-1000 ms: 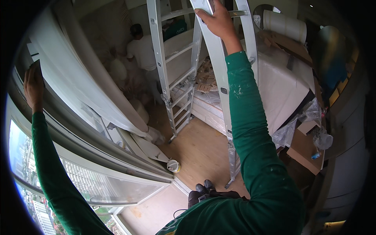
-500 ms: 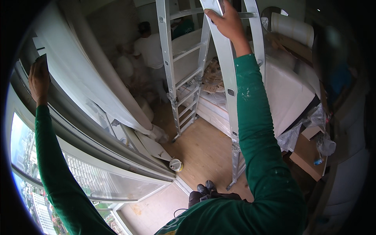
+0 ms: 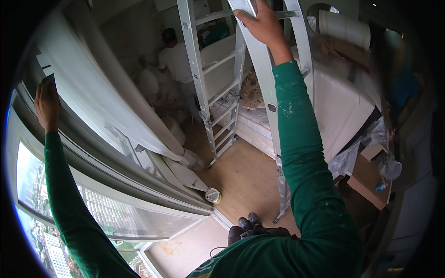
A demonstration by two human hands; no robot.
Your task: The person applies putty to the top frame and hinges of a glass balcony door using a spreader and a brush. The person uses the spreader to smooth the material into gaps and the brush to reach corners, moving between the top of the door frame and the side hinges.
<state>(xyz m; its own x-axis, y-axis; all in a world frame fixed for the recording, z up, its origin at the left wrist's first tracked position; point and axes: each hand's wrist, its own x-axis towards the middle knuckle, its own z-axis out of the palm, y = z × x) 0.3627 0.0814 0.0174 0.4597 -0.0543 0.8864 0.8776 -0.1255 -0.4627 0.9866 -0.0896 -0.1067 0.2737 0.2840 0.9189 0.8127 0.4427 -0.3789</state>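
My left hand (image 3: 47,106) is raised at the far left beside the window frame (image 3: 76,132). Its fingers are closed on a dark, flat, thin-edged piece (image 3: 52,82), whose exact kind I cannot make out. My right hand (image 3: 265,25) is up high and grips the side rail of an aluminium stepladder (image 3: 265,78), thumb along the near face. The ladder stands spread on the wooden floor (image 3: 241,171), its rungs facing left of my right arm. White curtain-like sheeting (image 3: 99,99) hangs between my left hand and the ladder.
A small white bucket (image 3: 213,195) stands by the window sill, near my shoes (image 3: 249,221). A covered, pale bulky piece (image 3: 343,106) and an opened cardboard box (image 3: 371,180) lie right of the ladder. A person in a pale shirt (image 3: 177,60) is behind it.
The whole view has turned slightly, so the ladder top sits further left and the window side lower. My left hand appears a little lower in the picture; both grips stay the same.
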